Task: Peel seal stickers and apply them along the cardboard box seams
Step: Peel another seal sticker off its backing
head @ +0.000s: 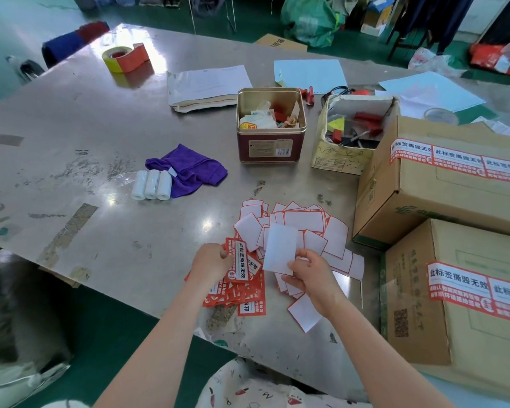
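The red seal sticker [239,262] reads 此标签撕毁无效 with a circled 封; the same line runs on stickers across both cardboard boxes [442,195].

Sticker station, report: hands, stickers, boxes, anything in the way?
Left hand pinching red seal sticker. Right hand holding white backing sheet. Both cardboard boxes already carry stickers. Nothing in the way.

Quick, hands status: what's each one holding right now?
Left hand: closed on a red seal sticker.
Right hand: pinching a white backing sheet.
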Tool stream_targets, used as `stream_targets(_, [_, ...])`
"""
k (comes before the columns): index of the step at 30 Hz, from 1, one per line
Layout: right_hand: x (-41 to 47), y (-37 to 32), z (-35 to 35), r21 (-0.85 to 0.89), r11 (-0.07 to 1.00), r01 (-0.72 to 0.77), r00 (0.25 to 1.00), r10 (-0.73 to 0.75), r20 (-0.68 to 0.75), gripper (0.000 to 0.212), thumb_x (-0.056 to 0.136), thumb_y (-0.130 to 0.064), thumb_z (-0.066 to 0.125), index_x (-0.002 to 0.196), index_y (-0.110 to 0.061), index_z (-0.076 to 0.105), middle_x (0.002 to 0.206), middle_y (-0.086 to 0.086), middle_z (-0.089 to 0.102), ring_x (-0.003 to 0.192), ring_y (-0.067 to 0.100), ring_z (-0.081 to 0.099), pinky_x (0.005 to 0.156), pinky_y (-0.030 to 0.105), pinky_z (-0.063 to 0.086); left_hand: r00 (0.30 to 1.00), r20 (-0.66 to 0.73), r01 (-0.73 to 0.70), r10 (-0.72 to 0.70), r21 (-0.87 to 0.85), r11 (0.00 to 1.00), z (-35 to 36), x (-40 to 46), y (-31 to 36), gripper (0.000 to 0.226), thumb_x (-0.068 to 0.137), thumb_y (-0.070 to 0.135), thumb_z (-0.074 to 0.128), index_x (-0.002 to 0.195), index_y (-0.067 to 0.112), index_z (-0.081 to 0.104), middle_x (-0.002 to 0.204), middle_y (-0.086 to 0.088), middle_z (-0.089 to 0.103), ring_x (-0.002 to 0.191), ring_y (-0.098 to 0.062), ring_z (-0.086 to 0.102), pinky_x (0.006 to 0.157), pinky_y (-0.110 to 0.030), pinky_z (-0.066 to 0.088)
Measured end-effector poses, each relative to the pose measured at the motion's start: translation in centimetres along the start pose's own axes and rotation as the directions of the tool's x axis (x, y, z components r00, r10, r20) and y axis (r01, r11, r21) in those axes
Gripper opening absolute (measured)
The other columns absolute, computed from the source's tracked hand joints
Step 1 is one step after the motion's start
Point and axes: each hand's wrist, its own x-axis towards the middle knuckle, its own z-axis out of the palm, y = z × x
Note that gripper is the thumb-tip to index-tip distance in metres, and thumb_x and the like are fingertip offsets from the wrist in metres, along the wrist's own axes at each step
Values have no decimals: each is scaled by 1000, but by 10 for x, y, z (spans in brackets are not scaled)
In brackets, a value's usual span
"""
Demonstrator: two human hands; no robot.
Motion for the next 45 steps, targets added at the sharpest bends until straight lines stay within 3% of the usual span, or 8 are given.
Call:
stream_targets(5, [0, -6, -1, -76, 996, 47, 998, -50, -32, 24, 92, -9, 53, 113, -22, 51, 99, -5, 59, 89, 15, 61, 70, 26, 54, 1000, -15, 24, -22, 139, 990, 2, 5, -3, 28, 89, 34, 58, 83, 9, 68, 90, -6, 68, 81, -18, 67, 77, -31, 56])
stream_targets(13, [-2, -10, 1, -76, 991, 114, 991, -118, -55, 19, 94, -14, 52, 84, -26, 65, 91, -3, 64, 82, 13, 58, 63, 23, 47, 983, -180, 5, 25, 164, 986, 2, -3, 9, 31, 86, 30, 64, 109, 11, 52, 109, -9, 52, 101, -23, 55, 86, -32, 49])
stream_targets(16, [-3, -10, -1, -46, 991, 128, 987, -131, -95, 22, 94, -12, 51, 83, -23, 67, 91, -1, 66, 84, 14, 66, 63, 20, 52, 996, -74, -57, 48, -135, 989, -2, -11, 23, 20, 92, 26, 56, 103, 12, 63, 102, -1, 61, 92, -15, 61, 77, -24, 48])
stream_targets(18, [-4, -12, -2, -10, 989, 148, 984, -148, -100, 22, 94, -11, 50, 83, -22, 67, 89, 0, 67, 81, 14, 68, 64, 20, 55, 989, 148, 89, -15, -506, 858, -5, -17, 31, 23, 92, 30, 56, 99, 11, 67, 96, -2, 70, 80, -12, 66, 69, -24, 50])
stream_targets(22, [-4, -15, -7, 46, 984, 174, 979, -168, -118, 20, 95, -11, 50, 89, -19, 68, 90, 0, 69, 81, 15, 70, 69, 23, 57, 902, 429, 288, 53, -689, 665, -2, -27, 37, 25, 88, 30, 60, 91, 7, 70, 97, -7, 71, 76, -12, 58, 65, -20, 42])
stream_targets(31, [-4, -22, -16, 123, 968, 218, 968, -198, -158, 16, 92, -14, 54, 93, -23, 68, 97, 0, 70, 85, 18, 71, 60, 18, 55, 756, 582, 356, 300, -750, 558, -1, -42, 42, 13, 86, 12, 61, 91, 9, 72, 99, -3, 72, 89, -15, 64, 79, -24, 45])
stream_targets(37, [-4, -22, -19, 126, 962, 244, 959, -221, -177, 17, 93, -13, 53, 92, -24, 66, 96, 0, 69, 84, 17, 70, 59, 17, 54, 771, 542, 330, 335, -789, 519, -3, -44, 47, 12, 86, 9, 61, 90, 5, 71, 105, -4, 71, 92, -15, 65, 69, -19, 49])
stream_targets(45, [-3, -20, -23, 87, 964, 250, 957, -232, -172, 19, 93, -12, 52, 96, -23, 67, 103, 3, 68, 87, 17, 69, 63, 20, 54, 816, 470, 248, 336, -810, 531, -3, -45, 51, 15, 86, 10, 61, 85, 14, 76, 102, -4, 72, 92, -17, 62, 77, -22, 48])
